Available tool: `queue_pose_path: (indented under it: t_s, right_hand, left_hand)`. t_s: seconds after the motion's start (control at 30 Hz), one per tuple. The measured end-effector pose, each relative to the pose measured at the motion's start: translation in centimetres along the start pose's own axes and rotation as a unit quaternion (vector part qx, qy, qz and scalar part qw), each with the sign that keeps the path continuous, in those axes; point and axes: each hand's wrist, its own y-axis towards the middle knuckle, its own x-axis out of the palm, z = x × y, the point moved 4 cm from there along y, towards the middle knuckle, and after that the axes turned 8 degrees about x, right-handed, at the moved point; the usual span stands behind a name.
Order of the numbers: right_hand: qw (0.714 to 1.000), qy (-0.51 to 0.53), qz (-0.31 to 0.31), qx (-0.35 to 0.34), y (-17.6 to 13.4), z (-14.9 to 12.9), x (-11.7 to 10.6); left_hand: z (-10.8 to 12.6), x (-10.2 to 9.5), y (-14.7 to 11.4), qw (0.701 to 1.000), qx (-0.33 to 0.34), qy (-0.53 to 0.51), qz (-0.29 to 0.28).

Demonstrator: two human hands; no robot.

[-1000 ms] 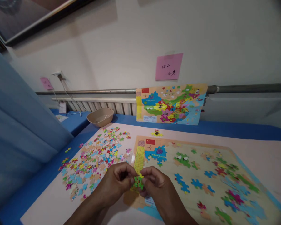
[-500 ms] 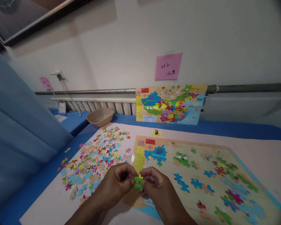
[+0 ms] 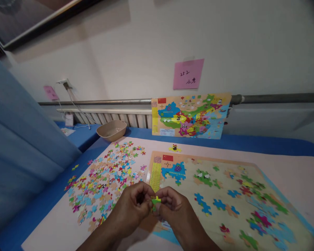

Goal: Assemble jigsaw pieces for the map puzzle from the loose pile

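Green-and-yellow jigsaw section, largely covered; piece count unclear.
Left hand, right hand: both pinching it, hiding its sides. Puzzle board: near edge partly cut off.

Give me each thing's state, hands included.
Left hand: pinching the puzzle bit
Right hand: pinching it too
Puzzle bit: partly hidden; piece count unclear
Puzzle board: flat, partly filled
Loose pieces: scattered left of the board
Map sheet: propped upright
Basin: upright, uncovered
Large pink note: taped up
Plug: plugged in
Blue curtain: hanging
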Motion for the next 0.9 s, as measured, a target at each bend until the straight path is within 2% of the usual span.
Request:
queue_pose_path:
  t_s: [0.17,0.27,0.37,0.5,0.6,0.73,0.9]
  right_hand:
    - [1.0,0.017,0.016,0.019,0.3,0.0,-0.3]
    - [0.998,0.035,0.043,0.019,0.7,0.6,-0.6]
    - [0.996,0.057,0.062,0.01,1.1,0.9,-0.9]
    - [0.995,0.057,0.077,0.007,1.2,0.5,-1.1]
    - [0.995,0.049,0.081,-0.001,1.3,0.6,-1.3]
    - [0.994,0.05,0.096,-0.022,1.7,1.6,-1.6]
    - [0.994,0.043,0.105,0.0,1.4,1.1,-1.4]
  left_hand:
    - [0.0,-0.5,0.4,0.997,-0.016,-0.08,-0.005]
    - [0.4,-1.4,0.7,0.995,-0.024,-0.098,0.024]
    - [0.5,-2.0,0.7,0.997,-0.029,-0.062,0.038]
    - [0.6,-1.7,0.5,1.0,-0.015,0.018,-0.009]
    - [1.2,-1.5,0.3,0.992,0.033,0.122,-0.012]
    - [1.9,-1.2,-0.1,0.948,0.15,0.281,-0.013]
    - [1.7,-1.0,-0.4,0.917,0.22,0.331,-0.016]
